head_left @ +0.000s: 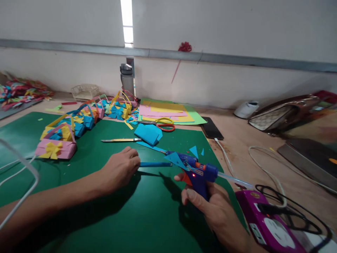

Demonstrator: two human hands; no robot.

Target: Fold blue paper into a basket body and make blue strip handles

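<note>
My right hand point(207, 207) is wrapped round the handle of a blue glue gun point(198, 181) with an orange trigger and a small red light. A clear glue stick point(235, 180) pokes out of its back end. The gun's nozzle points left, and a blue paper scrap lies over its front. Between its closed fingers, my left hand point(122, 167) holds one end of a narrow blue paper strip point(155, 164); the strip's other end is near the gun's front. Beyond the hands lie a folded blue paper piece point(149, 133) and a craft knife point(121, 140).
Small paper baskets point(56, 149) stand in a row at left on the green mat point(105, 218). Scissors point(165, 127) lie by stacked coloured paper point(168, 110). A bottle point(127, 79) is behind. At right are a phone point(212, 128), cables and a purple power strip point(263, 214).
</note>
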